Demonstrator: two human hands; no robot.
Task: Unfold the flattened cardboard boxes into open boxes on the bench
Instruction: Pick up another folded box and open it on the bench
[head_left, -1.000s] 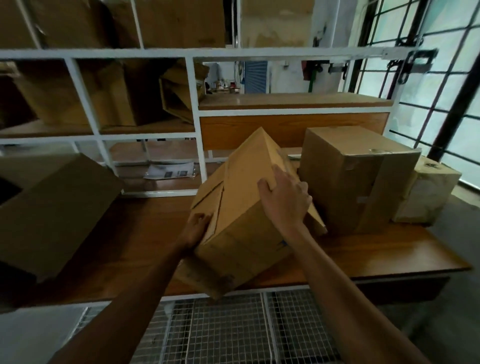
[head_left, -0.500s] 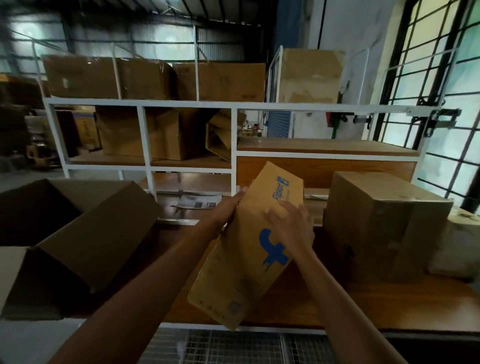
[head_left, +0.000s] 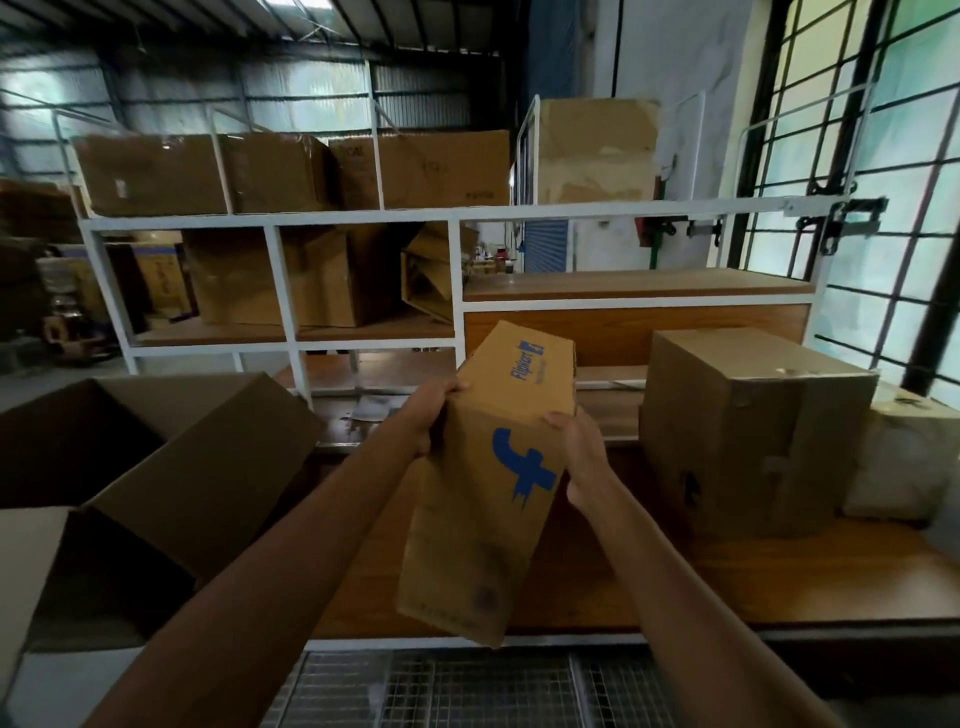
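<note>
A brown cardboard box with blue print (head_left: 488, 499) is held tilted above the wooden bench (head_left: 727, 571), its long axis running from near me up and away. My left hand (head_left: 434, 415) grips its upper left edge. My right hand (head_left: 582, 457) clasps its right side by the blue logo. The box looks partly squared out; its far end is hidden from me.
A closed brown box (head_left: 748, 431) stands on the bench to the right, a pale wrapped package (head_left: 904, 462) beside it. A large open box (head_left: 156, 467) sits at the left. White shelving (head_left: 457, 218) behind holds several boxes. Wire mesh (head_left: 467, 686) lies below the bench edge.
The box has been lifted and turned so its blue-printed face shows. My left hand moved from its lower side to the upper edge. The view tilted upward.
</note>
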